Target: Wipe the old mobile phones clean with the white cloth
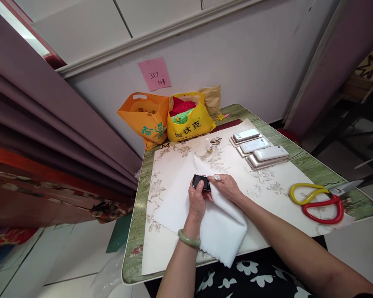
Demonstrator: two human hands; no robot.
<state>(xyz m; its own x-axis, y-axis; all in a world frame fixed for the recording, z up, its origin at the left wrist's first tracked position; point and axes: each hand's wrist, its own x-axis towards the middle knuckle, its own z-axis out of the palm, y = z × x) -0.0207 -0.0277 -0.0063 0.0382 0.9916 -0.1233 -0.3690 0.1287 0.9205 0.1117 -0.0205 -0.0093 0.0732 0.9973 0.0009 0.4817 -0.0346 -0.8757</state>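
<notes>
A small black phone (200, 181) is gripped in my left hand (197, 198), its thumb lying across the front. My right hand (225, 186) is closed on a white cloth (224, 223) at the phone's right edge. The cloth hangs in folds below both hands and reaches past the table's front edge. Beneath it, more white material spreads over the floral table cover (170, 165). Just beyond my hands stands a small bottle (209, 145) with a white cap, and thin-framed glasses (216, 141) lie beside it.
Several phones (255, 145) lie stacked at the right rear. Large scissors (325, 200) with yellow and red handles rest at the right edge, blades pointing outward. An orange bag (149, 120), a yellow bag (189, 124) and a brown pouch (211, 99) stand along the wall.
</notes>
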